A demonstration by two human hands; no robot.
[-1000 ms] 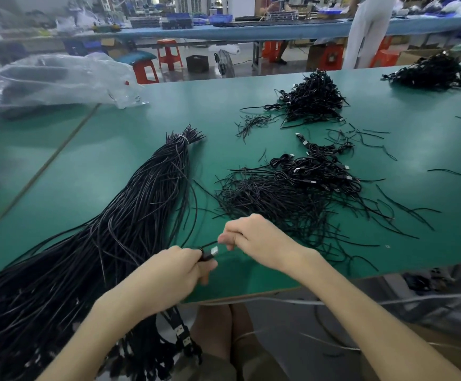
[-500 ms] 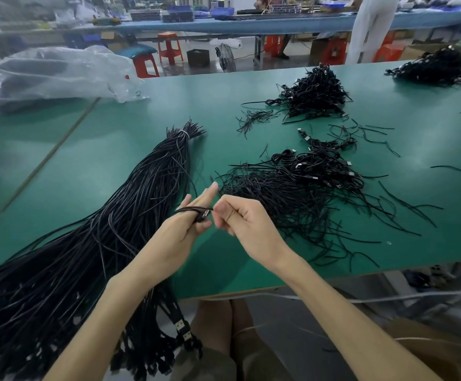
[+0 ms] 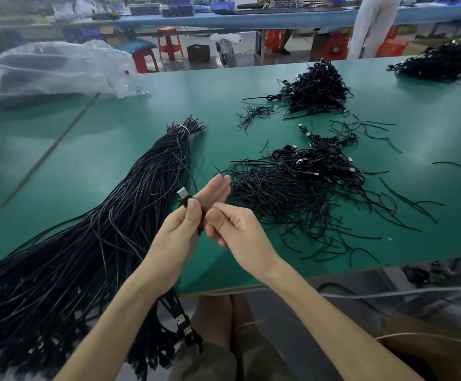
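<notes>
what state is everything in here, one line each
left hand, pinches cable, fingers straight
right hand, curled beside cable, grip unclear
cable, held, plug sticking out
bundle, tied at far end
loose pile, untied, spread out
far heap, tangled
bag, crumpled, lying flat

The table (image 3: 108, 166) is a plain teal-green all over. At 9 o'clock the big cable bundle (image 3: 86, 232) is glossy black, bound by a white tie (image 3: 184, 129). At centre, the USB cable (image 3: 184, 198) is black with a silver plug. The loose cables (image 3: 306, 185) at 3 o'clock are black, flecked with silver ends. At 11 o'clock is a clear, colourless plastic bag (image 3: 53, 70). At 12 o'clock are orange-red stools (image 3: 170, 44) and a blue bench (image 3: 279, 20).
</notes>
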